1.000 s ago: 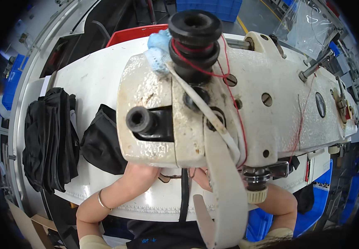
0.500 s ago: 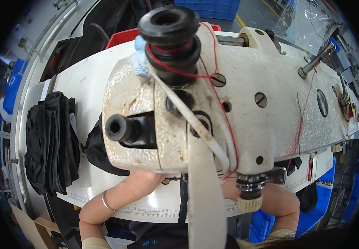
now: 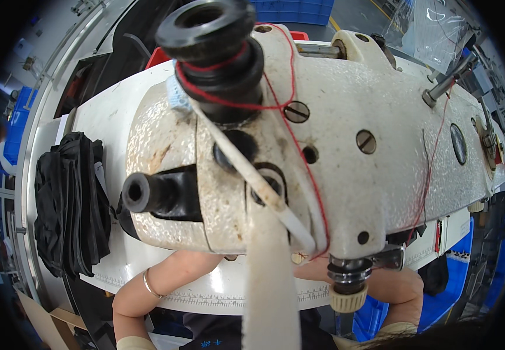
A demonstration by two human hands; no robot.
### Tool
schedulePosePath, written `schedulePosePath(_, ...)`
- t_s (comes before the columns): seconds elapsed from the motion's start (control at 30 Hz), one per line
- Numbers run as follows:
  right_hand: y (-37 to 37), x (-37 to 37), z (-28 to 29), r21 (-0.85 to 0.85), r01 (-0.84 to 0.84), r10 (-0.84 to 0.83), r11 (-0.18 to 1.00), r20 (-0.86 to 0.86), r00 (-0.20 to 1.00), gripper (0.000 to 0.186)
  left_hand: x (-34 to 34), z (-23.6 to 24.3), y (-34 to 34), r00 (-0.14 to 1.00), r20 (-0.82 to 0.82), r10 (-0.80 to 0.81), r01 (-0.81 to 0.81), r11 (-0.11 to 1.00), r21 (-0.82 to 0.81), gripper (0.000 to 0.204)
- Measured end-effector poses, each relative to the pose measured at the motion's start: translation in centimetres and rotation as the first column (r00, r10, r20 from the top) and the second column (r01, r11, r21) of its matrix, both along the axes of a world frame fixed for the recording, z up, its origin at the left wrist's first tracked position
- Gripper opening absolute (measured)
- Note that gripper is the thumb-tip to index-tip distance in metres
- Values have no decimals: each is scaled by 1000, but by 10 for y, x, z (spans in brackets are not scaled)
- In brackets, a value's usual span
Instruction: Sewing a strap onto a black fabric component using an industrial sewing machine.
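Observation:
The white head of a sewing machine fills the middle and covers most of both hands. My left hand reaches under its left end; only the part near the wrist shows and the fingers are hidden. My right hand is behind the machine's front edge, near a knob with a cream cap, its fingers hidden too. A bit of black fabric shows beside the machine's left end. Red thread runs loosely over the head and around a black post. A pale band hangs in front.
Folded black fabric pieces are stacked on the left of the white table. A ruler scale runs along the near edge. Blue bins stand at the right and far side. A metal rod sticks up from the machine.
The machine's near parts appear larger and farther left as the view shifts. Less black fabric shows at its left end, and the black strip by the near edge is out of sight. Both forearms stay nearly in place.

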State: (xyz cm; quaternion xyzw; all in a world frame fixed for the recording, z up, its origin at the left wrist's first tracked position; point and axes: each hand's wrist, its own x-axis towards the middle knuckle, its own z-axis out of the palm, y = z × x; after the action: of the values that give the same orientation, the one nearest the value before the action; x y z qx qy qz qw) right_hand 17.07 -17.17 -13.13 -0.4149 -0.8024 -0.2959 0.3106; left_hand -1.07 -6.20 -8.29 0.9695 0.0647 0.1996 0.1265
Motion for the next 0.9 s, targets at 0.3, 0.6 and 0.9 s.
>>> schedulePosePath(0.3, -3, 1, 12, -212, -65, 38, 975, -127, 991, 21, -1, 3, -2, 994, -108, 36, -41, 998, -45, 30)
schedulePosePath(0.6, -26, 1, 39, -642, -188, -116, 743, -400, 909, 33, 2, 22, -10, 964, -246, 101, -132, 984, -116, 39)
schedulePosePath(0.9, -32, 5, 43, -571, -87, -159, 816, -366, 917, 21, 10, 28, -14, 997, 4, 73, -72, 994, -78, 32)
